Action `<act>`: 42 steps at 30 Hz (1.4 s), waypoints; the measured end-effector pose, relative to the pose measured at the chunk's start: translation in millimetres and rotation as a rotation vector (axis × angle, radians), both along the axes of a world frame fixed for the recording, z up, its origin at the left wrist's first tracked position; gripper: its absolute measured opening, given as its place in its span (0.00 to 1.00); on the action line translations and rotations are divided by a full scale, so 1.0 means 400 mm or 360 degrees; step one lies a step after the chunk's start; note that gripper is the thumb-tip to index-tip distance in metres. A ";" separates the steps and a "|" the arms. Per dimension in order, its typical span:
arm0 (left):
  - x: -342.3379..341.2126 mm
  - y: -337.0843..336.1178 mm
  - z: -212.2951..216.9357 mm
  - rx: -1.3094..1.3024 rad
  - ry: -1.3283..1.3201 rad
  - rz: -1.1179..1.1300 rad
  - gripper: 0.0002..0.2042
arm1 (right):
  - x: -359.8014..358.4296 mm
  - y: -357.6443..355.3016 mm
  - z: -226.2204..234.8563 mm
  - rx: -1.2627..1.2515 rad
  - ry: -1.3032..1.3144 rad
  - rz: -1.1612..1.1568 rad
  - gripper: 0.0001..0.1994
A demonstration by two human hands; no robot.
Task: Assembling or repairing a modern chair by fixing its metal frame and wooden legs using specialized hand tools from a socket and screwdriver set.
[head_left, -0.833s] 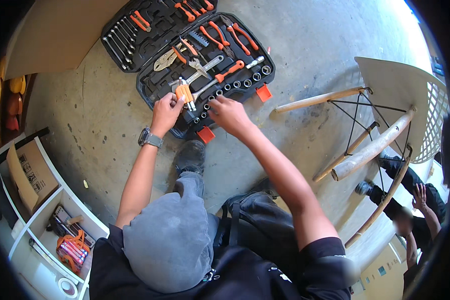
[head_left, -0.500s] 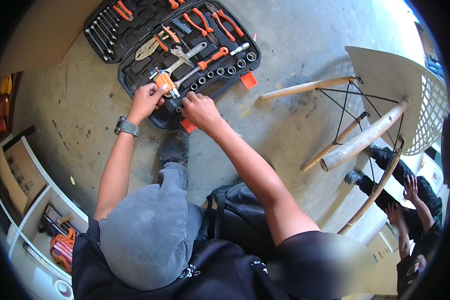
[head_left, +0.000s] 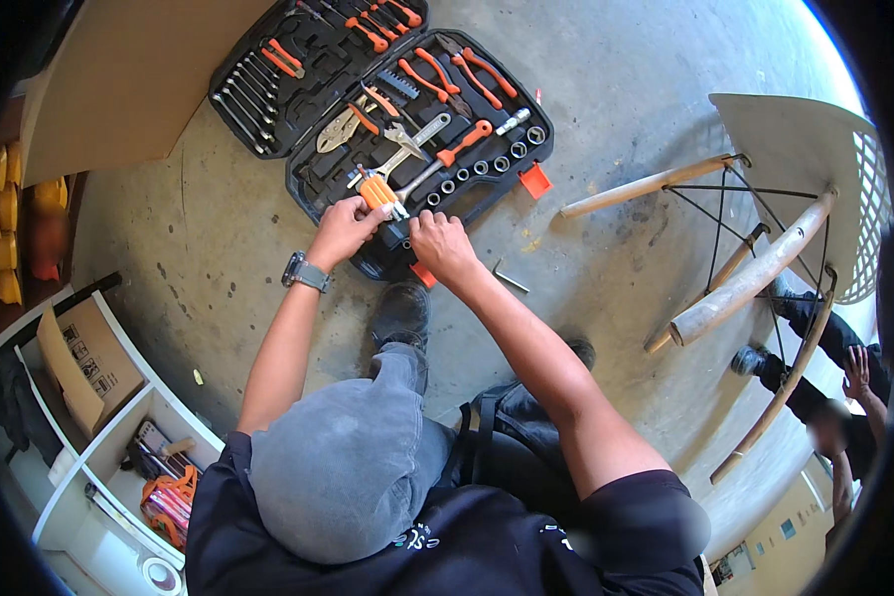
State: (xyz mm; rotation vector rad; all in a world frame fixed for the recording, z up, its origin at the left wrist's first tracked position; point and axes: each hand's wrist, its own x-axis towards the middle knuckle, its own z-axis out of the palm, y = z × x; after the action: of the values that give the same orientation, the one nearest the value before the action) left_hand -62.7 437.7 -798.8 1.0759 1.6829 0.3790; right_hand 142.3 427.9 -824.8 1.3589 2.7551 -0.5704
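The black tool case [head_left: 538, 149] lies spread out on the floor before me. At its near corner my left hand [head_left: 344, 232] pinches an orange holder with metal keys, seemingly a hex key set [head_left: 375, 191]. Just to the right, my right hand [head_left: 441, 248] has its fingers curled together at the case's near edge; whatever they grip is hidden. Beyond my hands lie a ratchet [head_left: 447, 159] with an orange handle, an adjustable wrench [head_left: 417, 139] and a row of sockets [head_left: 501, 165].
On the floor right of my right hand lies an L-shaped key [head_left: 512, 278]. An upturned chair [head_left: 750, 228] with wooden legs stands at the right, another person [head_left: 844, 397] beyond it. White shelving [head_left: 139, 427] with a cardboard box [head_left: 99, 368] is at the left.
The whole view has shifted, so the case and my hands appear farther right. My hands keep nearly the same places at the case. The L-shaped key on the floor shows more plainly now.
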 end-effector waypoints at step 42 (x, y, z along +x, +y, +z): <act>-0.321 0.341 -0.003 0.0285 0.0313 0.0369 0.13 | -0.025 -0.029 0.009 -0.0186 0.0139 -0.0091 0.13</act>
State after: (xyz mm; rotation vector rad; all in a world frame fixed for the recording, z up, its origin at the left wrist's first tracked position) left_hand -191.0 574.2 -800.0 1.0780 1.9869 0.5982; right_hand 132.2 416.2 -821.1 1.4232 2.7073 -0.7991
